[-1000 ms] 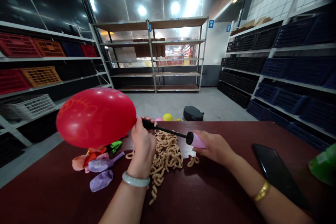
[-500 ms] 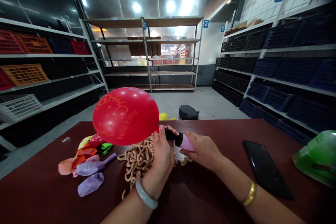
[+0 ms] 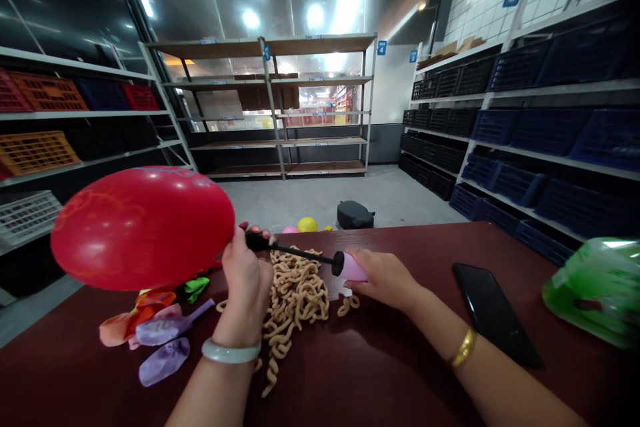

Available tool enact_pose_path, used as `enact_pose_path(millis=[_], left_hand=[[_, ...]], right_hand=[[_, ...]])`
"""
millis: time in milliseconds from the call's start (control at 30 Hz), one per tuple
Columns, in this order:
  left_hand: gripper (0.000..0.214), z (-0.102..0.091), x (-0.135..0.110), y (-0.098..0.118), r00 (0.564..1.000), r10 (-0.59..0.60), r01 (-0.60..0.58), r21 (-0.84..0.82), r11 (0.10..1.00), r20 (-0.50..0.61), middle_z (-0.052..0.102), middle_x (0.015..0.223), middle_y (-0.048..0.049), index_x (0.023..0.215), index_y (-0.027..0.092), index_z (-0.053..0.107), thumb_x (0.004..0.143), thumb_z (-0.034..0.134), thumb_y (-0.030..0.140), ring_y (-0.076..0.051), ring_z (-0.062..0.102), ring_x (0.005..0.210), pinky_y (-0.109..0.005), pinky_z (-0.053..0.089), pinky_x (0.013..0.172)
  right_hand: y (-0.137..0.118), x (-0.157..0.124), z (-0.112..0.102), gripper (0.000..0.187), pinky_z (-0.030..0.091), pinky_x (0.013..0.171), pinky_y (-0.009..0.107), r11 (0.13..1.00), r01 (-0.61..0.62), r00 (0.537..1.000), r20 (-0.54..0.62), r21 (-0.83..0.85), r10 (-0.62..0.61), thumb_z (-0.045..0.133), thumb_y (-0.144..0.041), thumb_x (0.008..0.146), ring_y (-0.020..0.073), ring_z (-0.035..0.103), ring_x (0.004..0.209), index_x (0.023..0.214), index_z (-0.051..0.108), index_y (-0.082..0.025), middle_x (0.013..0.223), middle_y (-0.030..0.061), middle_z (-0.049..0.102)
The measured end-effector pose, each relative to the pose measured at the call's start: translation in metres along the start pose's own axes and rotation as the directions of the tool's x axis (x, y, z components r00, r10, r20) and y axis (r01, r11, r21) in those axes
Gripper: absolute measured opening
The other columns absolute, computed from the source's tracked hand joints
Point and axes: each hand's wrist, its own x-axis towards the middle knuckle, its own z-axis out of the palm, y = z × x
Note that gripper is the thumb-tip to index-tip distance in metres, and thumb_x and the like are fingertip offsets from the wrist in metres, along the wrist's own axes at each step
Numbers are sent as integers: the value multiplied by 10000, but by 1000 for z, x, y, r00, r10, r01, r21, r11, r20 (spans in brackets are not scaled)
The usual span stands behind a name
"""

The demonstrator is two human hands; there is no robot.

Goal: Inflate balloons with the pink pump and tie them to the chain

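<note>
The left hand [image 3: 247, 273] is closed round the dark end of a pump [image 3: 301, 252], at the neck of a red balloon [image 3: 145, 230] on the left. The right hand [image 3: 384, 277] wraps its lilac handle. Beneath lies a heap of beige curls [image 3: 297, 297]; limp balloons [image 3: 163, 330] lie left, a phone [image 3: 495, 312] and green pack [image 3: 595, 290] right.

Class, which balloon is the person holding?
The large red inflated balloon, its end at the left hand; the limp balloons lie on the table, while a yellow one shows beyond its far edge.
</note>
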Motion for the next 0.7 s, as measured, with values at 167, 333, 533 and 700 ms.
enact_pose_path(millis=[167, 333, 533, 700], left_hand=[[162, -3, 5, 5, 1000, 26, -26, -32, 999, 13, 532, 665, 20, 828, 187, 505, 790, 656, 236, -133, 539, 580, -257, 405, 526], [291, 2, -8, -10, 999, -9, 13, -94, 995, 46, 532, 682, 18, 753, 183, 483, 718, 755, 280, -127, 540, 598, -245, 405, 518], [242, 13, -51, -42, 974, -186, 193, -45, 980, 132, 562, 732, -9, 799, 177, 536, 789, 701, 354, -134, 560, 641, -281, 484, 612], [217, 18, -76, -54, 949, -268, 273, -10, 962, 165, 579, 777, -34, 799, 198, 553, 792, 692, 365, -178, 585, 709, -376, 526, 716]], right_hand=[[-2, -1, -7, 582, 465, 805, 376, 1000, 7, 1000, 15, -9, -7, 606, -502, 839, 288, 635, 1038, 1332, 451, -234, 1229, 84, 638], [-5, -2, -3, 576, 458, 799, 387, 1000, -16, 1000, 9, -21, 16, 606, -495, 838, 294, 644, 999, 1318, 461, -210, 1200, 105, 648], [-17, -3, 3, 580, 455, 795, 380, 999, -35, 999, -6, 16, 35, 601, -484, 846, 291, 645, 994, 1331, 437, -211, 1182, 99, 656], [-29, -2, -2, 583, 457, 787, 350, 996, -32, 999, -25, 84, 34, 612, -473, 843, 269, 639, 1018, 1339, 418, -237, 1216, 82, 639]])
